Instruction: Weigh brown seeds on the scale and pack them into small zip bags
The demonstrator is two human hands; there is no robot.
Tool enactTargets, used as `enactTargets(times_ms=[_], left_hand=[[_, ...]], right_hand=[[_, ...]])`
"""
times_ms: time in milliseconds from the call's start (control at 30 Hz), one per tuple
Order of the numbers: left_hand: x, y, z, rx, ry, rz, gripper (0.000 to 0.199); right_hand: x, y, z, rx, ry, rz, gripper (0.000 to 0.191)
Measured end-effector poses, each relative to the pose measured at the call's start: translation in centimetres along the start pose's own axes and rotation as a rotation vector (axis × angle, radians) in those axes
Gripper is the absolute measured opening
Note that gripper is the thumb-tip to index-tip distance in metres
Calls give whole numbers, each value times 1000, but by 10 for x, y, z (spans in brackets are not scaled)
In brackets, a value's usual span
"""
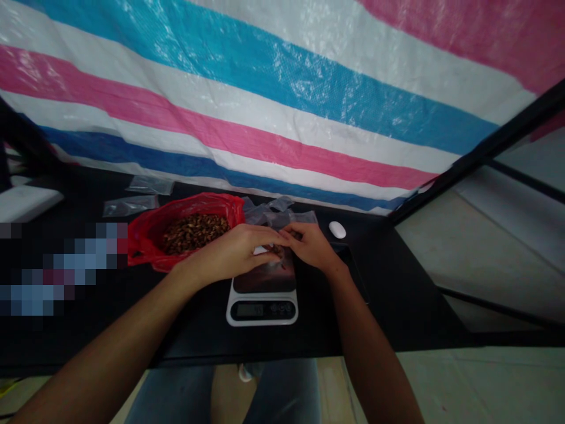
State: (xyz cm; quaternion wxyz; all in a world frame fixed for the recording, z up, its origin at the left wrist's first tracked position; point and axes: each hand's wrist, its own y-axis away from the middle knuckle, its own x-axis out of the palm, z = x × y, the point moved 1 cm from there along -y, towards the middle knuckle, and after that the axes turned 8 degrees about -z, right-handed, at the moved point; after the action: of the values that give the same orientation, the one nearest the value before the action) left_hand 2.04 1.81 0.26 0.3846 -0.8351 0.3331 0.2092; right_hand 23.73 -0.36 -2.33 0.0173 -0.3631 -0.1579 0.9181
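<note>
A large heap of brown pieces (194, 234) sits in a red plastic bag (185, 203) at centre left, while only a few brown bits (276, 250) show on the digital kitchen scale (262, 309) at lower centre. Flat clear plastic bags (269, 212) lie just behind it. The left hand (229, 253) and right hand (311, 244) curve inward, fingertips meeting above the scale pan; whether they pinch anything, the fingers hide
</note>
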Motion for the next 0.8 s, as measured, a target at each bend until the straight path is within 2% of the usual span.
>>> enactTargets(times_ms=[167,267,367,500,567,667,733,800], left_hand=[[-2,0,-6,-14,-52,-9,28],[-2,0,-7,-30,-69,-8,30],[-5,-1,-7,-55,-73,-16,30],[-17,0,-6,-114,-100,-37,27],[-25,2,-4,-168,-148,22,22],[-34,7,1,-285,-217,208,13],[-35,9,3,-337,-220,314,12],[-34,10,5,-339,-206,371,12]], right_hand=[[-11,0,-1,22,-76,8,24],[-19,3,-1,114,-240,182,22],[-24,8,1,209,-370,378,28],[-24,12,7,223,-352,457,26],[-23,12,9,225,-310,481,24],[-21,12,9,232,-280,492,22],[-23,12,8,253,-288,475,23],[-26,12,7,273,-296,424,25]])
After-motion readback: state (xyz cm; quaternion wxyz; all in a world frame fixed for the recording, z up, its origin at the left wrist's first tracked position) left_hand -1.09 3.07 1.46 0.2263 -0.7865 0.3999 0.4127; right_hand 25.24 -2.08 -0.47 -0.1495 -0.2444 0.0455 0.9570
